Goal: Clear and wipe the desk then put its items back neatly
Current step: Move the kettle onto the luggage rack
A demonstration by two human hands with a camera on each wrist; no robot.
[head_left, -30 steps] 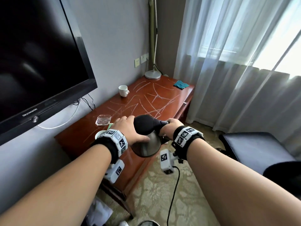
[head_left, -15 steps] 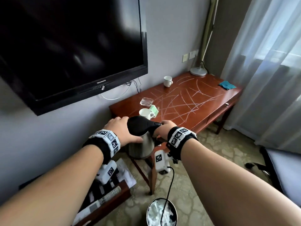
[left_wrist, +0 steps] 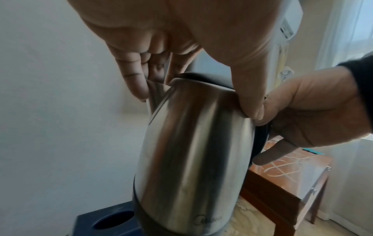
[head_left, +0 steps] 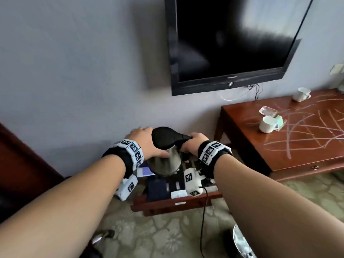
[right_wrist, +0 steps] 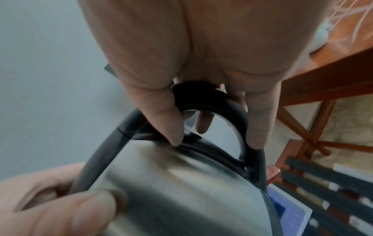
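Observation:
A steel kettle (head_left: 164, 162) with a black lid and handle hangs in the air, held by both hands. My left hand (head_left: 149, 141) grips its top, thumb on the steel side and fingers (left_wrist: 135, 86) by the spout. My right hand (head_left: 192, 144) is curled round the black handle (right_wrist: 238, 115). The kettle (left_wrist: 191, 159) is above a low slatted wooden rack (head_left: 175, 203), left of the desk (head_left: 297, 157). On the scribbled desk top stand two white cups (head_left: 268, 124) (head_left: 301, 94), a glass ashtray (head_left: 268, 110) and a green packet (head_left: 280, 121).
A blue box (left_wrist: 105, 223) and small white items lie on the rack under the kettle. A black TV (head_left: 232, 38) hangs on the wall above. A bin (head_left: 242, 243) stands on the carpet at the lower right, with a black cable (head_left: 202, 220) hanging near it.
Both hands have carried the kettle left, from the desk's near corner to above the low rack. My view has turned left with it.

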